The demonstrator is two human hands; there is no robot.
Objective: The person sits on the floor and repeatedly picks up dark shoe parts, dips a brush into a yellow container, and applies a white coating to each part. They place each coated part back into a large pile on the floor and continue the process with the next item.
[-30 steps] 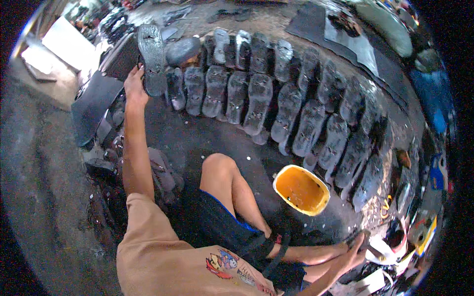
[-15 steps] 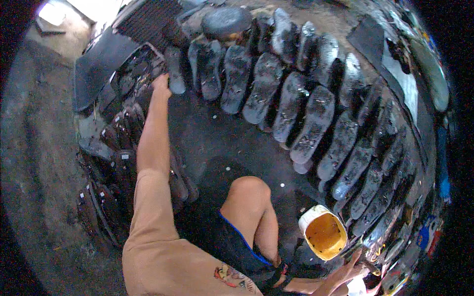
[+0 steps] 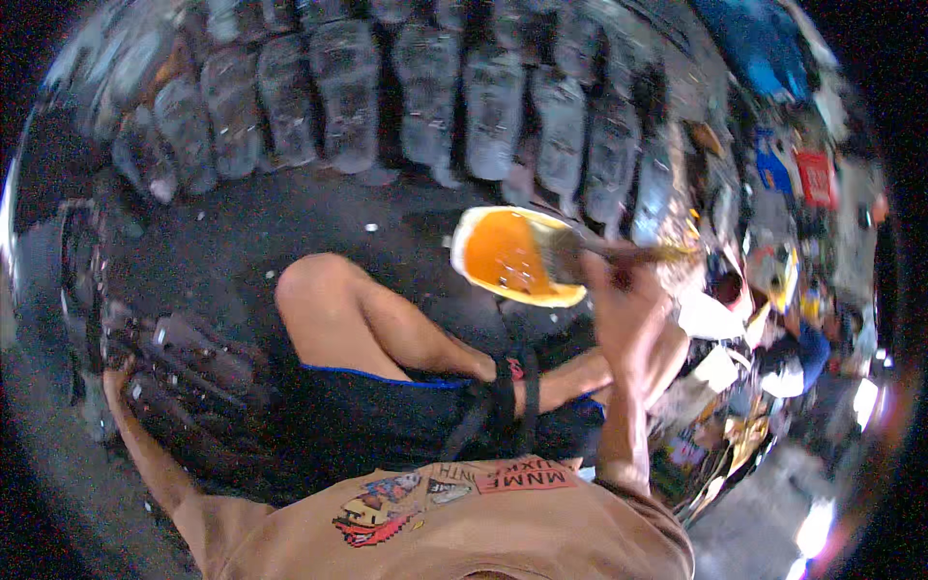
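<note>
My right hand (image 3: 628, 304), smeared by motion, grips a brush (image 3: 559, 253) whose bristle end is in a cut-open white container (image 3: 466, 232). Orange-yellow liquid, looking like glue, fills part of that container. At the far left my left arm stretches out, and my left hand (image 3: 118, 369) is small and dim beside dark pieces; its fingers do not show clearly. Dark sole-shaped pieces (image 3: 343, 92) lie in curved rows on the far side, with shiny patches on top. More dark brown pieces (image 3: 198, 353) lie nearer my left arm.
My bent knee (image 3: 319, 290) rises between the hands. A dark frame-like thing (image 3: 77, 251) stands at the left rim. To the right are a blue-and-red package (image 3: 817, 179), a white cloth or paper (image 3: 710, 314) and mixed clutter. A blue sheet (image 3: 754, 43) lies at the far right.
The view has swung to the right. My right hand has come up from beside the container to its edge, with the brush in the liquid. My left arm still reaches out to the left.
</note>
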